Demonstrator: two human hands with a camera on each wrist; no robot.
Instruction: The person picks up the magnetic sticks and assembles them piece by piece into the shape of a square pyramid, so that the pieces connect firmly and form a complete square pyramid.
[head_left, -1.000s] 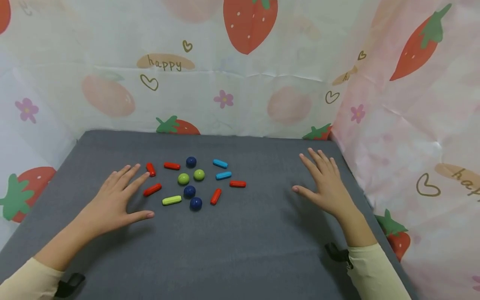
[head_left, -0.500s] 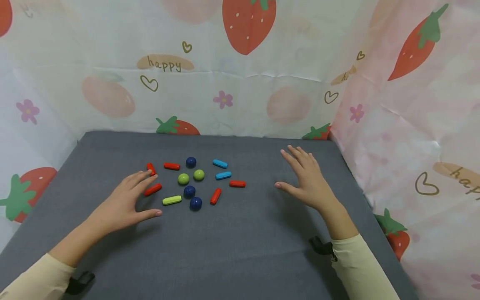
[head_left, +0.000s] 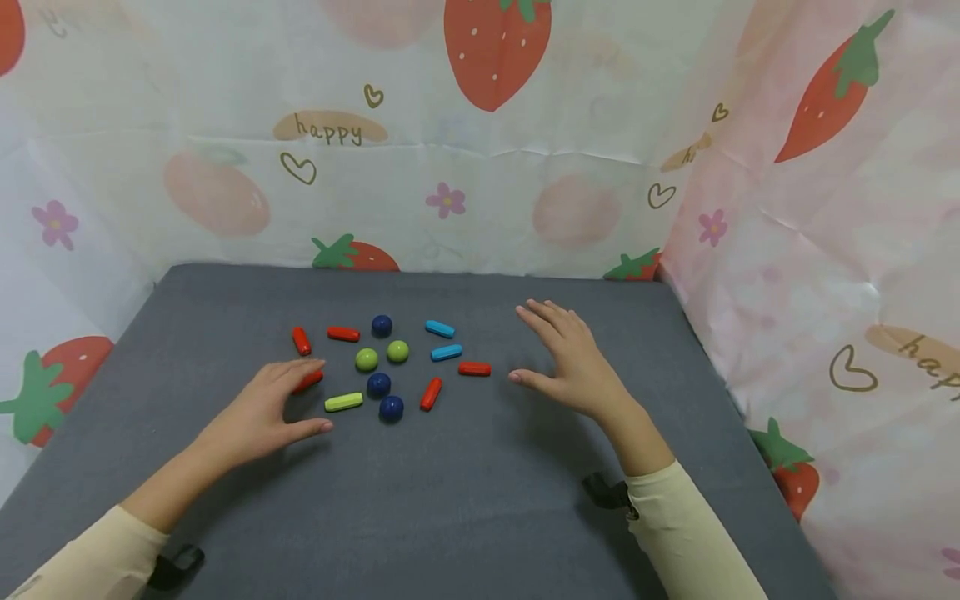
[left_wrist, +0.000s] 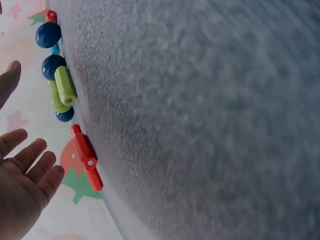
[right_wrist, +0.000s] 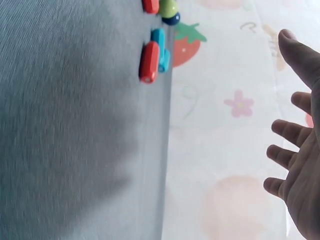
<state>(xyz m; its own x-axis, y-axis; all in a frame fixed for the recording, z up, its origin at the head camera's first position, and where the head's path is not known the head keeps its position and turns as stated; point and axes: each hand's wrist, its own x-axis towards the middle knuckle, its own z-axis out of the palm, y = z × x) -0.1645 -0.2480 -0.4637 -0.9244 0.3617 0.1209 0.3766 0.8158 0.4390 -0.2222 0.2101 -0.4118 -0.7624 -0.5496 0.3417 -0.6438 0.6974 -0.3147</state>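
My left hand [head_left: 255, 417] hovers over the cloth with fingers spread and thumb apart, holding nothing. Its fingertips partly cover a red stick [head_left: 309, 381]; a yellow-green stick [head_left: 343, 402] lies just past the thumb. Several small ridged sticks and balls are scattered around: red sticks [head_left: 343, 333], blue sticks [head_left: 447, 352], green balls [head_left: 367, 360] and dark blue balls [head_left: 391, 409]. To their right, my right hand [head_left: 573, 362] is raised with nothing in it, nearest to a red stick [head_left: 475, 368]. In both wrist views the hands show loosely spread fingers, apart from the pieces.
A grey cloth [head_left: 450, 500] covers the table. Behind it hangs a pale curtain [head_left: 480, 208] printed with strawberries, and more of this sheeting stands along the left and right sides. Black straps [head_left: 176, 568] hang at the wrists by the cream sleeves.
Both hands have moved inward toward the scattered pieces, the right hand the farther, travelling left. The left hand has shifted right and now covers part of a red stick. The pieces lie as before.
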